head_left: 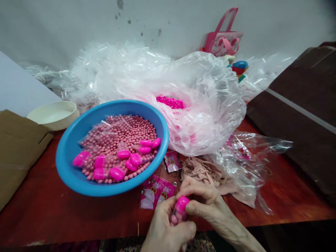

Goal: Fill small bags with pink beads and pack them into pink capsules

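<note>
My left hand [165,227] is wrapped round a small clear tube [175,217] filled with pink beads, at the near edge of the table. My right hand [207,201] pinches the bright pink cap [182,203] on top of that tube, thumb and fingers pressed on it. Just behind and to the left stands a blue bowl [68,147] full of small pink beads [123,131], with several filled tubes with pink caps [136,159] lying on top. Pink printed labels [156,190] lie flat between the bowl and my hands.
A big clear plastic bag [204,105] holding pink caps [170,102] sits behind the bowl. A beige cloth [202,169] and crumpled plastic [249,150] lie right. A cream bowl [54,113] and cardboard [18,147] sit left; a brown box [301,112] stands right.
</note>
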Motion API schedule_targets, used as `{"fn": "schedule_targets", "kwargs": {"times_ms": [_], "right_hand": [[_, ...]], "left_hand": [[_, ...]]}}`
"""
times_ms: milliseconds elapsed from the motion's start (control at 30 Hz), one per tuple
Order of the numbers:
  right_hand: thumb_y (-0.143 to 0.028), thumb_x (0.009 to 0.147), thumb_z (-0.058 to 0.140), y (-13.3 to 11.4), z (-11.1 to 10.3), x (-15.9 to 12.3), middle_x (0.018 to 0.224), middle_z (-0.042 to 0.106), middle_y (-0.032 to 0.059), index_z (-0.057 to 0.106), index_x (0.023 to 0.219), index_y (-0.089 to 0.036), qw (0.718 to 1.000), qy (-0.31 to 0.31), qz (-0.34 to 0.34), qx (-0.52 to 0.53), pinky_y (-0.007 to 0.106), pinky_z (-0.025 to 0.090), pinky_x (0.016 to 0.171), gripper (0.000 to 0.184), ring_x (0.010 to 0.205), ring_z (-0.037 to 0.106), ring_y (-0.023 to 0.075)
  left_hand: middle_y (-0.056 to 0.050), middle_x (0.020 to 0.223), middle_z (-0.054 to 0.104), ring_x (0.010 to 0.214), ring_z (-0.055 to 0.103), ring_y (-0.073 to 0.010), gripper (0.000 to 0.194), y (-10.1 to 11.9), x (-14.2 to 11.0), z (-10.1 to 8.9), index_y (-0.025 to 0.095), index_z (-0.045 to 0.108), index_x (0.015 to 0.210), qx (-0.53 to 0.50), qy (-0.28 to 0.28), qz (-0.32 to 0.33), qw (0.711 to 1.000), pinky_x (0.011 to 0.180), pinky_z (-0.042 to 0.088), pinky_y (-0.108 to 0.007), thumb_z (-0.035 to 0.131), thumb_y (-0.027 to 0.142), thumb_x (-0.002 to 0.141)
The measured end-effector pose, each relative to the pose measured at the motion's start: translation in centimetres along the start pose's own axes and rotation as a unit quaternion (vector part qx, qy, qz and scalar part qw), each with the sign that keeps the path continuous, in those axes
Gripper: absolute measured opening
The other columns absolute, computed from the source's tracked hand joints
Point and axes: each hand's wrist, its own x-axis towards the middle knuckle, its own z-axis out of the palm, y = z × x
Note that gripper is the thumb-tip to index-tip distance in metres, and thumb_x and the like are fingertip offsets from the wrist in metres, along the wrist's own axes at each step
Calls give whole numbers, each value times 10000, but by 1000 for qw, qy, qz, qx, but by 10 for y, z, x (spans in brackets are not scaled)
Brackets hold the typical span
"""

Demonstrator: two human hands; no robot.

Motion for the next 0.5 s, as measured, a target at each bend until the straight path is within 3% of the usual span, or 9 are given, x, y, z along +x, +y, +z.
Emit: {"fn": "schedule_targets", "kwargs": {"times_ms": [100,167,233,367,500], "right_hand": [[-387,902,532,4,2,0,766,560,5,709,876,-255,996,19,-49,-75,278,438,709,222,749,550,145],[-418,938,441,10,3,-1,838,579,19,662,1049,-279,981,25,-121,-149,290,447,721,284,785,549,159],[-474,922,433,20,5,-2,968,588,52,539,1243,-270,956,26,-190,-222,322,459,769,394,895,548,199],[-515,802,572,35,13,-3,1085,589,135,378,1350,-142,876,51,-275,-393,396,463,842,691,1023,525,295],[-276,860,454,33,22,1,961,640,146,442,1261,-72,789,130,-361,-480,427,478,826,450,926,583,287]], "left_hand": [[40,423,505,353,395,-56,233,-3,0,-1,115,623,791,-104,-63,-4,993,380,275,-164,688,267,627],[-15,547,599,451,505,-80,326,-7,0,-3,109,639,846,-180,-48,4,982,469,379,-177,751,308,614],[6,603,593,483,510,-67,487,-10,0,-7,131,629,1010,-231,-3,3,973,516,402,-173,809,328,602],[66,542,492,422,421,-37,689,-6,-5,-15,207,529,1251,-205,57,7,977,434,330,-132,797,413,651],[71,494,470,399,402,-52,725,-1,-14,-17,249,458,1341,-121,64,34,990,408,322,-134,721,489,709]]}}
